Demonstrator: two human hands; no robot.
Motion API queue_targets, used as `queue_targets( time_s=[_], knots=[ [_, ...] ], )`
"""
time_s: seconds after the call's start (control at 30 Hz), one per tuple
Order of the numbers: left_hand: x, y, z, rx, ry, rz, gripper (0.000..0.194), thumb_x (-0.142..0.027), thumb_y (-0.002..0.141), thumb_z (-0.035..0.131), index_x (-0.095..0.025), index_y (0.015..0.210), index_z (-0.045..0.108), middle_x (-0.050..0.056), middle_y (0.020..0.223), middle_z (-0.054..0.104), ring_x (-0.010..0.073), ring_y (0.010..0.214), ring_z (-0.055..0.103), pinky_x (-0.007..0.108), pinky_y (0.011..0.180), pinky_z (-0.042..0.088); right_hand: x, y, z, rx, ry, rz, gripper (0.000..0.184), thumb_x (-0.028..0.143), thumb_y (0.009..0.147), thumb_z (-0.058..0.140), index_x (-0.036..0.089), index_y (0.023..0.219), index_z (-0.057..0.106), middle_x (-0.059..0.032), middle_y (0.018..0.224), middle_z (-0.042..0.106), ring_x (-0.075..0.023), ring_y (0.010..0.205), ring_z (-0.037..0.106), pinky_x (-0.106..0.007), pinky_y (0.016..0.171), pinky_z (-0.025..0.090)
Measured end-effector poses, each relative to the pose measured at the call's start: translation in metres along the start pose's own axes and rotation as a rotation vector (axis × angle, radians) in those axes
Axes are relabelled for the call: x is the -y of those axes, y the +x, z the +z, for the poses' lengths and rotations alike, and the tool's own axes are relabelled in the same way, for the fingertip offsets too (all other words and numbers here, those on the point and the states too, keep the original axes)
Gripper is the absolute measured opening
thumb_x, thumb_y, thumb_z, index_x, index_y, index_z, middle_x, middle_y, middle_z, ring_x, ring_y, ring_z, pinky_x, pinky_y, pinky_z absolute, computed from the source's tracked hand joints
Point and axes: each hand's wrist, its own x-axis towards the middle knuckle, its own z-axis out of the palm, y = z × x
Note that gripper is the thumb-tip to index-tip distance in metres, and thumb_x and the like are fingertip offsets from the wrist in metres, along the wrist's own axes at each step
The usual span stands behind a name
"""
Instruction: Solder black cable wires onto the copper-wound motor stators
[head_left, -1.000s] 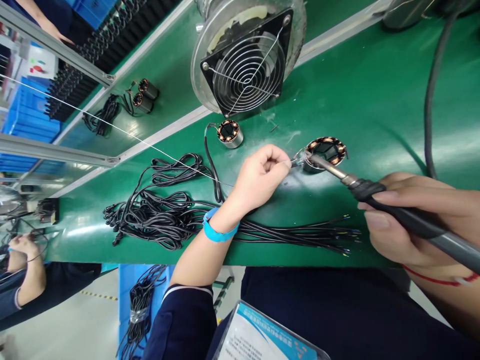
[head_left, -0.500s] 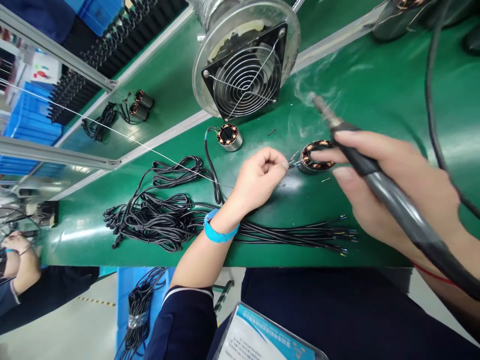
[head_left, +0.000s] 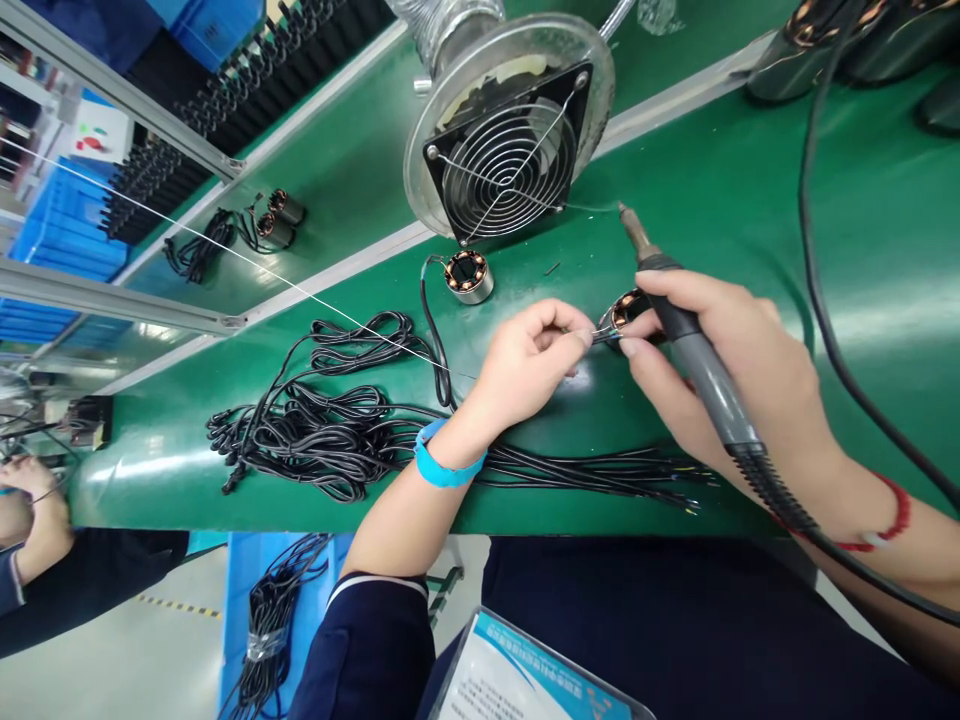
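My left hand (head_left: 529, 362), with a blue wristband, is closed in a pinch on thin wires at the side of a small copper-wound stator (head_left: 627, 310) on the green bench (head_left: 750, 210). My right hand (head_left: 720, 370) grips a soldering iron (head_left: 679, 320) by its dark handle, tip pointing up and away from the stator. The right thumb and forefinger also touch the stator, which they partly hide.
A round extraction fan (head_left: 510, 165) stands behind the stator. A second stator (head_left: 466, 275) with a black lead lies left of it. Bundles of black cables (head_left: 330, 430) lie at the bench front. Two motors (head_left: 277, 215) sit on the far belt. Another person's arm (head_left: 30, 520) shows at left.
The soldering iron tip has lifted off the stator and swung up toward the fan. My right hand moved in, and its fingers now touch the stator. The left hand kept its pinch.
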Motion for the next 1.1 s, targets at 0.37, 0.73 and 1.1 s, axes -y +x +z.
queue_targets(
  time_s=[0.37, 0.73, 1.1],
  knots=[
    [0.01, 0.001, -0.008, -0.018, 0.575, 0.698, 0.008, -0.024, 0.096, 0.06, -0.017, 0.094, 0.064, 0.008, 0.102, 0.069, 0.0173, 0.101, 0.066, 0.031, 0.084, 0.055, -0.001, 0.003, 0.005, -0.097, 0.157, 0.023, 0.04, 0.026, 0.091, 0.062, 0.027, 0.131, 0.056, -0.0017, 0.102, 0.072, -0.0253, 0.098, 0.069, -0.047, 0.091, 0.054],
    [0.015, 0.004, -0.008, -0.109, 0.438, 0.529, 0.009, -0.02, 0.09, 0.061, -0.017, 0.082, 0.063, 0.004, 0.09, 0.066, 0.0134, 0.082, 0.06, 0.026, 0.069, 0.047, -0.016, 0.012, -0.005, 0.042, 0.102, -0.191, 0.037, 0.024, 0.098, 0.052, 0.027, 0.134, 0.054, -0.0016, 0.119, 0.072, -0.0221, 0.11, 0.069, -0.042, 0.098, 0.055],
    [0.012, 0.005, -0.004, -0.123, 0.297, 0.266, 0.007, -0.014, 0.079, 0.063, -0.017, 0.072, 0.064, 0.004, 0.088, 0.066, 0.0135, 0.083, 0.058, 0.027, 0.074, 0.047, -0.045, 0.014, -0.012, 0.081, 0.063, -0.388, 0.039, 0.027, 0.095, 0.059, 0.028, 0.134, 0.053, -0.0013, 0.099, 0.074, -0.0198, 0.087, 0.067, -0.034, 0.082, 0.052]
  ],
)
